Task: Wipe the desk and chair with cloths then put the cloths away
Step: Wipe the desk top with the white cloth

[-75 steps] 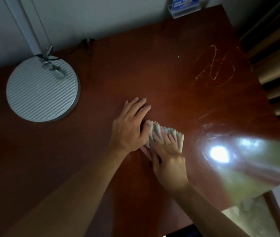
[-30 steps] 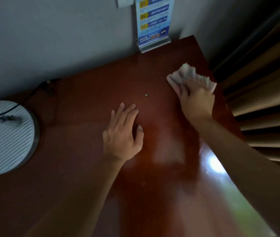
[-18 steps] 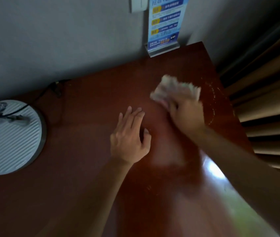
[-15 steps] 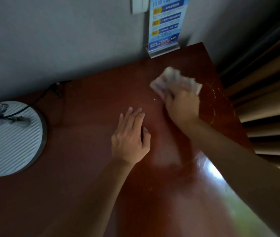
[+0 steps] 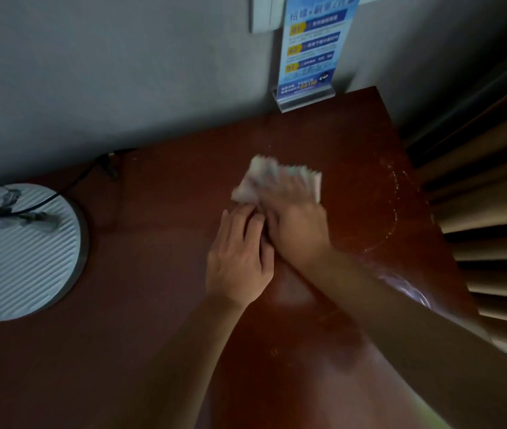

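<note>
A folded pale cloth (image 5: 266, 178) with a zigzag edge lies pressed on the dark red-brown desk (image 5: 159, 274), right of the middle. My right hand (image 5: 295, 224) lies flat on top of the cloth and holds it down; it is blurred with motion. Beside it on the left, my left hand (image 5: 240, 258) rests palm down on the bare wood, fingers apart, its fingertips touching the right hand and close to the cloth's near edge. Wet streaks (image 5: 394, 209) shine on the desk to the right.
A round ribbed white lamp base (image 5: 20, 255) with a black cable stands at the left. A blue sign in a clear stand (image 5: 308, 57) leans at the back wall. Tan curtain folds (image 5: 490, 218) hang past the desk's right edge.
My right hand has slid the cloth from the far right corner leftward and nearer, up against my left hand, which stayed flat on the desk.
</note>
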